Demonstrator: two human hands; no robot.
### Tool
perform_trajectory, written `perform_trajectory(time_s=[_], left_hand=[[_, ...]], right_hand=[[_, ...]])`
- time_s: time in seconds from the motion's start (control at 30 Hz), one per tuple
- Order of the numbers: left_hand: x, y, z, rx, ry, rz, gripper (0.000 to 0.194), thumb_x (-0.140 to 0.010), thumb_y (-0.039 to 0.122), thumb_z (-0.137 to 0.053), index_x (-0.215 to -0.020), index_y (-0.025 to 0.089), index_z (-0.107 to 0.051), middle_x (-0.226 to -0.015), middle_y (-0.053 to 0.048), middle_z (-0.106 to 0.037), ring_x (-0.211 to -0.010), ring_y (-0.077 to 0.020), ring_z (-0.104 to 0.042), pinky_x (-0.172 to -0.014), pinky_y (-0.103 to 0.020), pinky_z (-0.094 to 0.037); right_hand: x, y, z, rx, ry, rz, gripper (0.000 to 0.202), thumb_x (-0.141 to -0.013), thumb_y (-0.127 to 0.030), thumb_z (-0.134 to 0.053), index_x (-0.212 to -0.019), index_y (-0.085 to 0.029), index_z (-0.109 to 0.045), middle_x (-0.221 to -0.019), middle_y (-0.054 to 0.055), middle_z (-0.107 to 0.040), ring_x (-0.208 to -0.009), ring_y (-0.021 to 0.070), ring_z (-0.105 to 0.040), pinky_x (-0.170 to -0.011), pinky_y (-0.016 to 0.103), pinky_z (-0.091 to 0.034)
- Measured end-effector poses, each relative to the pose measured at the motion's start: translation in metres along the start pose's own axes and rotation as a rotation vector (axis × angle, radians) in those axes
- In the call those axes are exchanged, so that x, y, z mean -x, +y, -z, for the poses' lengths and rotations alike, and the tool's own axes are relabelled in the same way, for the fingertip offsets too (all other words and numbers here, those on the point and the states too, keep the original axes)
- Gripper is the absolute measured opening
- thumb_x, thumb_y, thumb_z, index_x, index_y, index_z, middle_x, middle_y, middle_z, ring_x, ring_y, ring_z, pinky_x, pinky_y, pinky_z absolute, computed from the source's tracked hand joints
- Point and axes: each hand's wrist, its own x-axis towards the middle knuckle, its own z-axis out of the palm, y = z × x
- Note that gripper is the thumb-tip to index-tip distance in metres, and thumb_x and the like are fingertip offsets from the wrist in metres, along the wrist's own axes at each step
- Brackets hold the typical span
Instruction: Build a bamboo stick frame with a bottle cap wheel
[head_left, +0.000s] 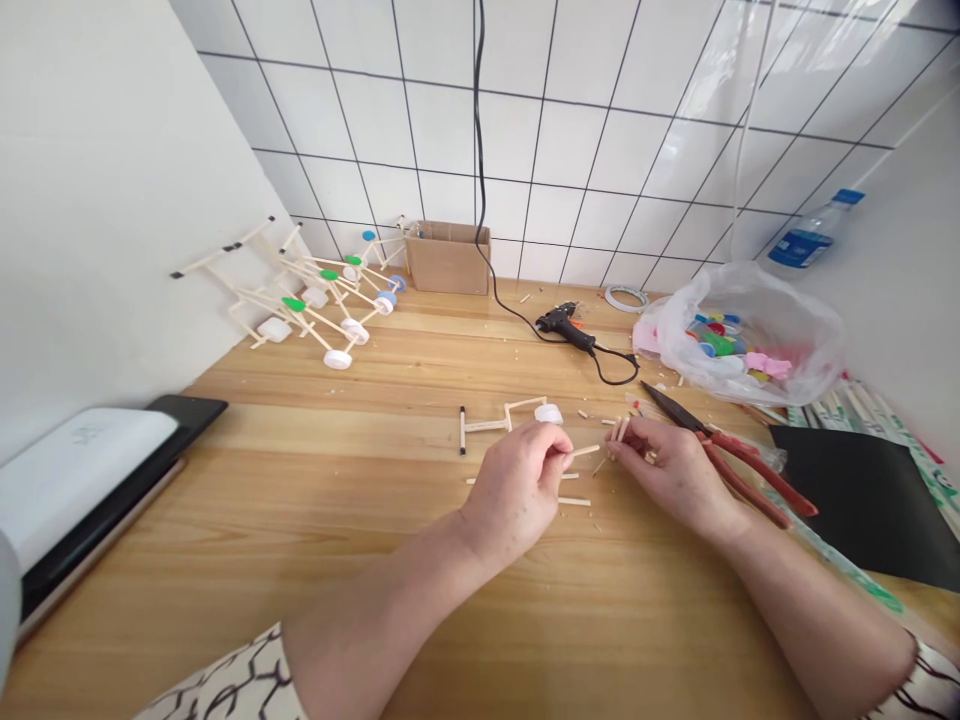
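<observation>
My left hand (521, 480) pinches a short wooden stick (583, 452) at the middle of the wooden table (300, 500). My right hand (667, 465) rests beside it, fingertips on small stick pieces (619, 430). Just behind my left hand lies a small stick frame (495, 418) with a white bottle cap (548, 412). Two cut sticks (574, 501) lie below my left fingers. Red-handled scissors (720, 450) lie right beside my right hand.
A black glue gun (564, 325) with its cord lies behind. A plastic bag of coloured caps (739, 340), a tape roll (626, 297), a cardboard box (448, 258), a water bottle (814, 232). Finished stick models (315, 295) lean at back left. Black sheet (870, 500) right; a white device (75, 470) left.
</observation>
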Motion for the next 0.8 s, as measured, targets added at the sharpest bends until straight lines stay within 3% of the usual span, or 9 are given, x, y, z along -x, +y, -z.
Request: perform_trajectory(time_s=[0.2,0.6,0.7,0.8], left_hand=[[-0.001,-0.006,-0.003,0.03,-0.008,0.014,0.012,-0.083,0.008,-0.052,-0.078,0.018,-0.057,-0.076,0.0,-0.064,-0.071,-0.0137,-0.06,-0.066,-0.023,-0.045],[-0.001,-0.013,-0.002,-0.12,-0.114,0.012,0.017,-0.081,0.006,-0.05,-0.074,0.018,-0.058,-0.076,-0.002,-0.062,-0.072,-0.0172,-0.057,-0.066,-0.028,-0.041],[-0.001,-0.011,-0.002,-0.064,-0.094,0.027,0.015,-0.081,0.008,-0.052,-0.073,0.018,-0.058,-0.074,-0.001,-0.062,-0.071,-0.0161,-0.057,-0.066,-0.027,-0.041],[-0.001,-0.005,0.001,0.082,-0.049,0.071,0.012,-0.082,0.012,-0.053,-0.074,0.018,-0.058,-0.07,0.001,-0.063,-0.066,-0.0138,-0.057,-0.063,-0.024,-0.042]], right_hand=[[0.001,0.009,-0.002,-0.051,-0.006,-0.041,0.015,-0.082,-0.025,-0.054,-0.069,-0.018,-0.057,-0.07,0.003,-0.064,-0.065,0.0164,-0.056,-0.062,0.027,-0.042],[0.002,-0.001,0.0,-0.113,-0.056,-0.089,0.017,-0.081,-0.023,-0.054,-0.065,-0.017,-0.055,-0.061,-0.001,-0.056,-0.057,0.0125,-0.049,-0.056,0.025,-0.038],[0.002,-0.009,0.005,-0.235,-0.102,-0.141,0.018,-0.08,-0.026,-0.057,-0.065,-0.016,-0.056,-0.059,-0.002,-0.053,-0.056,0.0115,-0.046,-0.054,0.025,-0.036],[0.003,-0.014,0.006,-0.509,-0.181,-0.226,0.022,-0.078,-0.033,-0.063,-0.067,-0.015,-0.059,-0.06,-0.001,-0.055,-0.056,0.0112,-0.049,-0.054,0.024,-0.038]])
